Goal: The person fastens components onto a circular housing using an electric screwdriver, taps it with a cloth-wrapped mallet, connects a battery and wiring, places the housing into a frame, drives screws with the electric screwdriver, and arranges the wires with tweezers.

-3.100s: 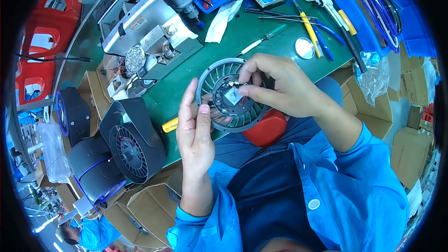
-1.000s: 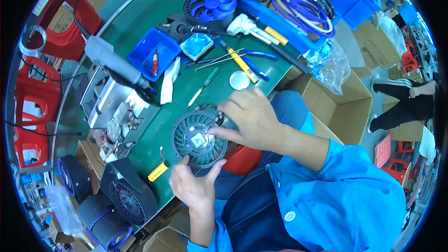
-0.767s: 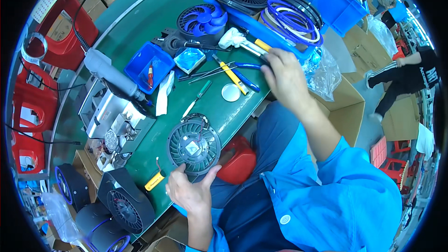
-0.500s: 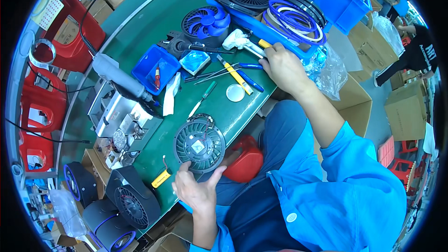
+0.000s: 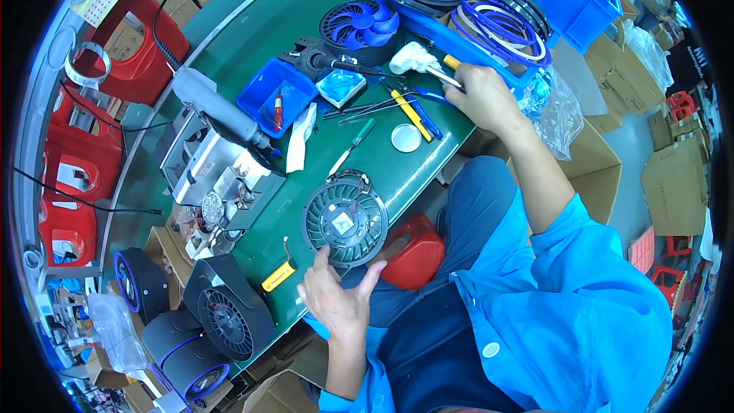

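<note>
A long green worktop runs diagonally through a crowded workshop, with red plastic chairs beyond it and cardboard boxes on the floor past the right hand. The round dark-green fan frame lies flat at the near edge of the worktop, just above the left hand. That hand now rests at the frame's lower rim with its fingers spread and loose, thumb and forefinger apart, gripping nothing; half a second ago it sat in much the same spot. The right hand, which pressed on the frame's hub a second ago, has gone far up the worktop and is now closed around the yellow-handled soldering iron beside the white cloth. Between the two hands lie a small round lid, a green screwdriver and yellow-handled tools. A small yellow cutter lies just left of the left hand.
</note>
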### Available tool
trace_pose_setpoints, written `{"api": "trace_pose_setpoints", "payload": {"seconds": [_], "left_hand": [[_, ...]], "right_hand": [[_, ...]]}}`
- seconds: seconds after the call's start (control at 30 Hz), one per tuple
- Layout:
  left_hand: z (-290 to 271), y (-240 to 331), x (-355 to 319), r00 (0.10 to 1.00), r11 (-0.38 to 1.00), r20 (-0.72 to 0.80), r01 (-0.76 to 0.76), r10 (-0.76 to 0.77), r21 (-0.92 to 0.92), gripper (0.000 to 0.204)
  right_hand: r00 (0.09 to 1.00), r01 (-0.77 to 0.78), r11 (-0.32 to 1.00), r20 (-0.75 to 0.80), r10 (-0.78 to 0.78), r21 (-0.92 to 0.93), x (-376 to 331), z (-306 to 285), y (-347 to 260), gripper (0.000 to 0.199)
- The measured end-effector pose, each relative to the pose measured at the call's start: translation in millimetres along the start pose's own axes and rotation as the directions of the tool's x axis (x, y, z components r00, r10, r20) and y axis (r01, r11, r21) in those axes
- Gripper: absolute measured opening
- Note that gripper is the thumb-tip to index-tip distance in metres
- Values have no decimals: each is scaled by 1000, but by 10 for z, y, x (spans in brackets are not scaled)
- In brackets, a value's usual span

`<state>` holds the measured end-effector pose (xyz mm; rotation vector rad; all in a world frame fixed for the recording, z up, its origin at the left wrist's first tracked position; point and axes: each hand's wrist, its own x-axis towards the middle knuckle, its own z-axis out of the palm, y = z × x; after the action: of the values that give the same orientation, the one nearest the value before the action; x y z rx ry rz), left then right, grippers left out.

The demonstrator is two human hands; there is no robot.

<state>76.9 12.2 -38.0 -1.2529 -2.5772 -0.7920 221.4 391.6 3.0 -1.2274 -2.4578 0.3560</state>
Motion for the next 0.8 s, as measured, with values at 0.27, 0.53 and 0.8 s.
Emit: {"api": "trace_pose_setpoints", "payload": {"seconds": [0.27, 0.53, 0.8], "left_hand": [[-38, 28, 15, 949, 955, -172, -282, 264, -88, 79], [-237, 556, 434, 675, 654, -213, -737, 706, -170, 47], [-356, 101, 653, 980, 878, -186, -145, 65, -457, 32]], "right_hand": [[947, -317, 422, 258, 192, 849, -688, -183, 84, 30], [868, -360, 256, 423, -261, 897, -1947, -126, -759, 25], [830, -407, 110, 417, -370, 907, -2322, 16, -880, 23]]}}
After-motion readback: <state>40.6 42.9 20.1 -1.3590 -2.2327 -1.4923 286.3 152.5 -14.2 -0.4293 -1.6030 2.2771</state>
